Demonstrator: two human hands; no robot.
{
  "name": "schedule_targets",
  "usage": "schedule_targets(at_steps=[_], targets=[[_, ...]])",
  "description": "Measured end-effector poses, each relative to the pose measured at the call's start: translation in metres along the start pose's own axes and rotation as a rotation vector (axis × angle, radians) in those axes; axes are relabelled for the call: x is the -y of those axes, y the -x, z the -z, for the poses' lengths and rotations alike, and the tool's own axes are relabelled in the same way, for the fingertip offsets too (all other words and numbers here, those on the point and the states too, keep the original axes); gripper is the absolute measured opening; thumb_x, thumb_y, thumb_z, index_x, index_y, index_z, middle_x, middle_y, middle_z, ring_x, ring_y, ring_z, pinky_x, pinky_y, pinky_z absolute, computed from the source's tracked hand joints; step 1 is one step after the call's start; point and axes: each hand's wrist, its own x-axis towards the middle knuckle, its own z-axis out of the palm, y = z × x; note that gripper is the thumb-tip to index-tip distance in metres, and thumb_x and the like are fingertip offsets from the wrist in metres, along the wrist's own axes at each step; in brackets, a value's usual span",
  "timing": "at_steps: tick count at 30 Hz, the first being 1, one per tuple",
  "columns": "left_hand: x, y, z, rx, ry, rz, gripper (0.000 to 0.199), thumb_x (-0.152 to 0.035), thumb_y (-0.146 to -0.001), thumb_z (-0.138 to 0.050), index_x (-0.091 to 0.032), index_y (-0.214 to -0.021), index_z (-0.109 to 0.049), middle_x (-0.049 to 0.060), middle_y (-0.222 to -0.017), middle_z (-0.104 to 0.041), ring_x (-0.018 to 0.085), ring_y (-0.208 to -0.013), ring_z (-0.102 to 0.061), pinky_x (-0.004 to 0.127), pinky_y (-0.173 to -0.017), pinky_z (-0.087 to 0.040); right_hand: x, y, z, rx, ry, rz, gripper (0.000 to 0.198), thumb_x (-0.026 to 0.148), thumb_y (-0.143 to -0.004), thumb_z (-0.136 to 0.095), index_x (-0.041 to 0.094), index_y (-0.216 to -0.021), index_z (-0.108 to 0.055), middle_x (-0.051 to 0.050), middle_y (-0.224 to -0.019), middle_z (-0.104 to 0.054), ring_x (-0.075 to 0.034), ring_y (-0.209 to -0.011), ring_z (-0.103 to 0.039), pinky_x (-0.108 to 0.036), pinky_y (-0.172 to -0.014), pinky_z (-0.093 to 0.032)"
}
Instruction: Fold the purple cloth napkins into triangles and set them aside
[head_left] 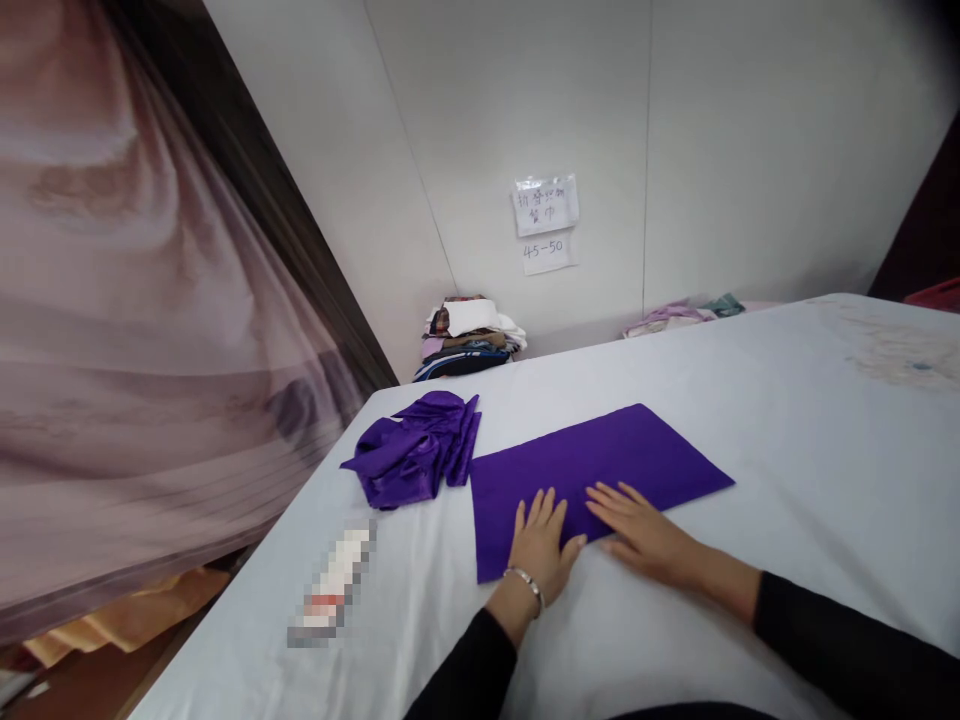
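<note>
A flat purple cloth (577, 455) lies on a white sheet (795, 420). The left hand (541, 535) rests on it, fingers straight and slightly spread; the right hand (649, 530) lays its outstretched fingers across the near edge. Just left sits a crumpled purple bundle (409, 450). Beyond, stacked clothes (472, 340) stand near the wall (525, 90).
</note>
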Motion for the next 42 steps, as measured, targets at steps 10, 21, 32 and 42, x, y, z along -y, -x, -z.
schedule_targets(at_steps=[10, 21, 32, 42], targets=[[0.079, 0.035, 0.000, 0.001, -0.133, 0.296, 0.063, -0.049, -0.085, -0.037, -0.016, -0.138, -0.029, 0.007, -0.147, -0.024, 0.024, -0.136, -0.015, 0.050, -0.109, -0.010, -0.112, 0.065, 0.020, -0.065, 0.229, -0.449, 0.068, 0.062, -0.083, -0.032, 0.022, -0.138, -0.033, -0.007, -0.144, -0.028, -0.028, -0.133, -0.020, -0.053, -0.106, -0.016], [0.072, 0.022, 0.006, -0.235, -0.050, 0.549, 0.049, -0.029, -0.084, -0.044, -0.012, -0.129, -0.038, 0.014, -0.122, -0.052, 0.024, -0.107, -0.052, 0.036, -0.091, -0.040, -0.025, 0.011, 0.014, 0.020, 0.019, -0.125, 0.059, 0.054, -0.088, -0.033, 0.029, -0.141, -0.024, -0.002, -0.145, -0.027, -0.025, -0.134, -0.018, -0.051, -0.109, -0.012], [0.084, 0.015, 0.023, -0.089, 0.184, 0.795, 0.031, -0.036, -0.079, -0.053, -0.017, -0.104, -0.054, 0.008, -0.089, -0.067, 0.022, -0.086, -0.062, 0.029, -0.071, -0.043, 0.012, -0.015, -0.019, 0.116, -0.162, 0.093, 0.058, 0.054, -0.087, -0.039, 0.028, -0.138, -0.031, -0.006, -0.146, -0.025, -0.027, -0.134, -0.017, -0.053, -0.108, -0.009], [0.079, 0.014, 0.009, -0.430, 0.850, 0.837, 0.026, -0.023, -0.064, -0.069, -0.017, -0.089, -0.060, -0.004, -0.056, -0.057, 0.013, -0.060, -0.059, 0.024, -0.059, -0.045, -0.012, -0.008, -0.046, 0.090, -0.007, 0.124, 0.057, 0.055, -0.085, -0.039, 0.033, -0.137, -0.031, 0.000, -0.145, -0.026, -0.027, -0.133, -0.019, -0.055, -0.108, -0.012]])
